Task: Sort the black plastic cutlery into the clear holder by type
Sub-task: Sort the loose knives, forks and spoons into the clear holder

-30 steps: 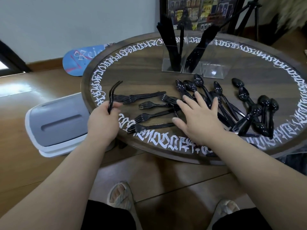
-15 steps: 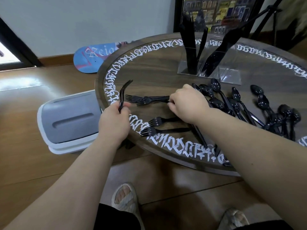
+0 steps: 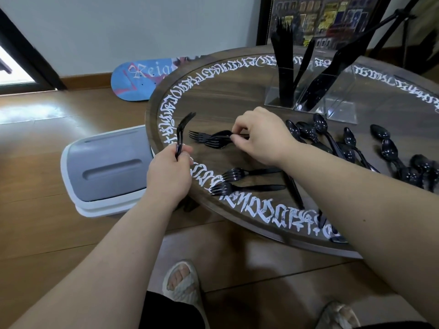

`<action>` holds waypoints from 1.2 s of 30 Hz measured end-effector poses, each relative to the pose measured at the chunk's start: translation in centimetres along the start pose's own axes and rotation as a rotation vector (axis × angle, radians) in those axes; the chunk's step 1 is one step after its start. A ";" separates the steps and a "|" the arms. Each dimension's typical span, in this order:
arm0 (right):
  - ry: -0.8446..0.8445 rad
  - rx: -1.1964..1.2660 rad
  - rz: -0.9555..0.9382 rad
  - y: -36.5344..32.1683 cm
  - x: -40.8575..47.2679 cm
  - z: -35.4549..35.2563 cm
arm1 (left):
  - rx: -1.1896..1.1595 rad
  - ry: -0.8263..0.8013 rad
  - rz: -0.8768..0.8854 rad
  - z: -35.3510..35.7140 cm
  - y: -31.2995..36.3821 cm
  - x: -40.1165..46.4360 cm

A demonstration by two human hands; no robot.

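Two forks [image 3: 211, 140] lay stacked on the round table [image 3: 237, 100] in the head view, your right hand [image 3: 263, 136] pinching their necks while your left hand [image 3: 169, 172] was clamped on a gathered fork [image 3: 181, 131]. You were mid-gathering forks, I judged; next, lift the pair into the left bundle, collect the two nearer forks [image 3: 247, 180], then drop all into the fork compartment of the clear holder [image 3: 308, 91], well apart at the far rim.

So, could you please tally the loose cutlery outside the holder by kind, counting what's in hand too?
Forks: 5 (1 in the left hand, 2 pinched by the right hand, 2 lying flat)
Spoons: at least 9; the pile overlaps and runs off the frame
Total: at least 14, not counting a few handles half hidden by the right arm.
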State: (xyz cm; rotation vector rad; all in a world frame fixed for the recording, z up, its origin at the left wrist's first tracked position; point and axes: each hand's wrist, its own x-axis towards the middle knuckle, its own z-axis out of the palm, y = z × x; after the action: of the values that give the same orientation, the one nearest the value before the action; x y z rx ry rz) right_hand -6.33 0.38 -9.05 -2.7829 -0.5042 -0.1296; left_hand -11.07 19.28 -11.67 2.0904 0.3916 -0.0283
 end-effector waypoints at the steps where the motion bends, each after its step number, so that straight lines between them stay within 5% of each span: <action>1: 0.053 0.063 0.003 -0.1 -0.5 -0.5 | 0.010 -0.006 0.006 0.0 0.0 0.0; 3: 0.074 0.105 -0.029 -0.2 -1.6 -1.4 | 0.015 -0.012 0.015 0.1 0.1 0.0; 9: -0.213 -0.237 -0.190 0.6 -5.4 -0.2 | 0.015 -0.023 0.036 0.2 0.6 -0.7; 17: -0.272 -0.182 -0.123 1.8 -6.6 0.5 | 0.022 -0.077 0.073 1.1 1.7 -1.5; 23: -0.130 -0.284 -0.160 1.4 -6.0 1.2 | -0.004 -0.082 0.097 1.8 1.9 -1.4; 36: 0.030 0.296 0.251 -0.7 -6.0 -0.4 | -0.151 -0.101 0.036 1.1 2.4 -2.1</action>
State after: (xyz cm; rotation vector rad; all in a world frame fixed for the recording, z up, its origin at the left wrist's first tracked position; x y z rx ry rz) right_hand -12.20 -1.06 -9.27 -2.5215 -0.1474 -0.0367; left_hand -12.19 16.70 -9.89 1.9380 0.2864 -0.0802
